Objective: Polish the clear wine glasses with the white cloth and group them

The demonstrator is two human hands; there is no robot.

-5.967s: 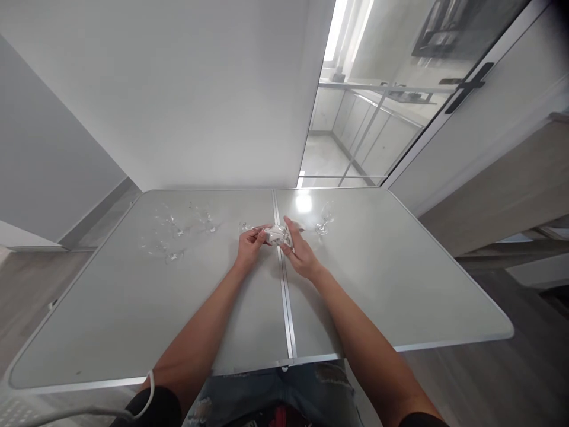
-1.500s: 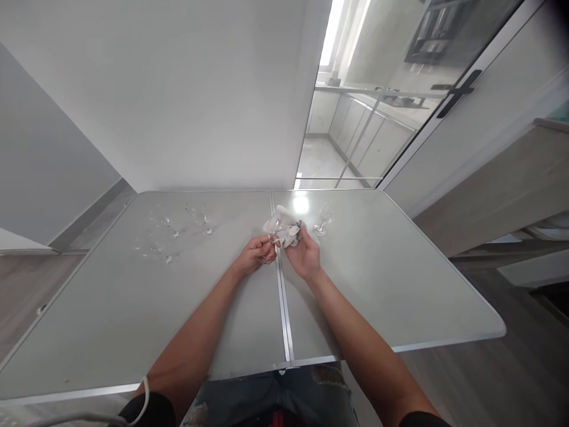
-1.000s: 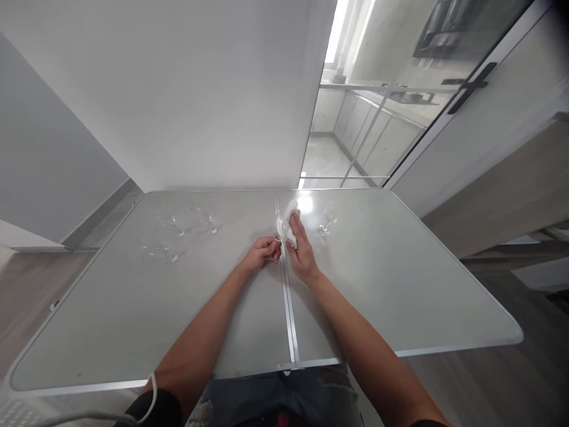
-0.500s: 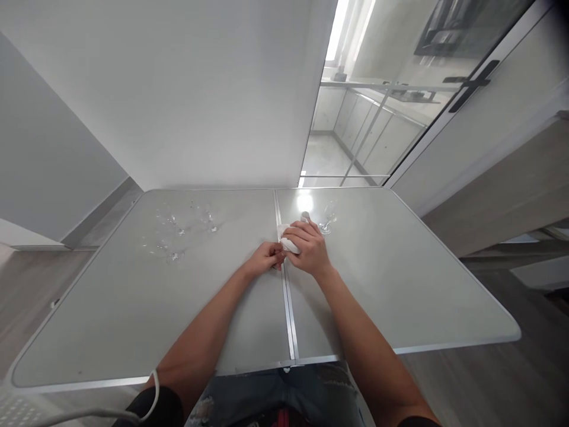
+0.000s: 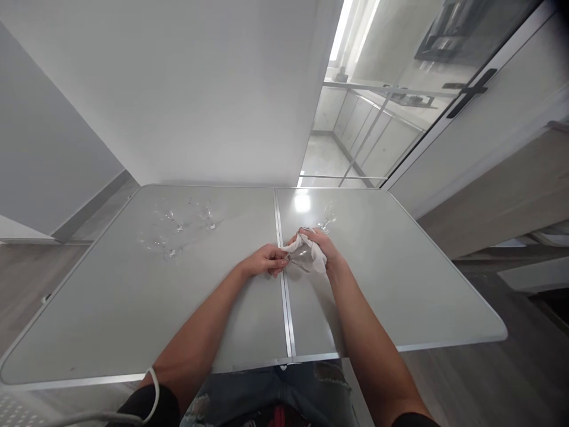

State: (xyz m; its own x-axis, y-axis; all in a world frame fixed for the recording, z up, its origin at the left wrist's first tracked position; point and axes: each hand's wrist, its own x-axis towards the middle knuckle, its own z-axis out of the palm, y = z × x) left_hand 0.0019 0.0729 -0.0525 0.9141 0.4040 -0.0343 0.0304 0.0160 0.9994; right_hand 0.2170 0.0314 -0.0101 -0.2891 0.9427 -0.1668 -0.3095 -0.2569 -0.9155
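1. Both your hands are busy around the middle of the desk (image 5: 422, 284), right by the metal seam (image 5: 285, 296).

2. Your left hand (image 5: 265, 259) is closed in a pinch at the stem end of the clear glass (image 5: 301, 256). The foot is mostly lost behind your fingers, so I can't tell exactly where the grip sits.

3. Your right hand (image 5: 325, 244) is curled around a white cloth (image 5: 318, 258), which drapes over the far side and the rim end of the bowl. The glass is tipped well over, bowl towards your right hand. Looks lifted off the desk, but I wouldn't swear to it.

4. My read: you're mid-wipe on the bowl. Can't tell if any cloth is tucked inside.

5. For the rest, 3 glasses (image 5: 179, 226) stand on the left half of the desk, well apart from your hands, and 1 standing glass (image 5: 326, 224) is just past your right hand.

6. Next move, imo: roll the stem in your left fingers so the cloth gets the whole bowl, pressing lightly, since twisting both ends could snap the stem. Then slide the cloth free before setting it upright, and mind your right knuckles near that neighbour.
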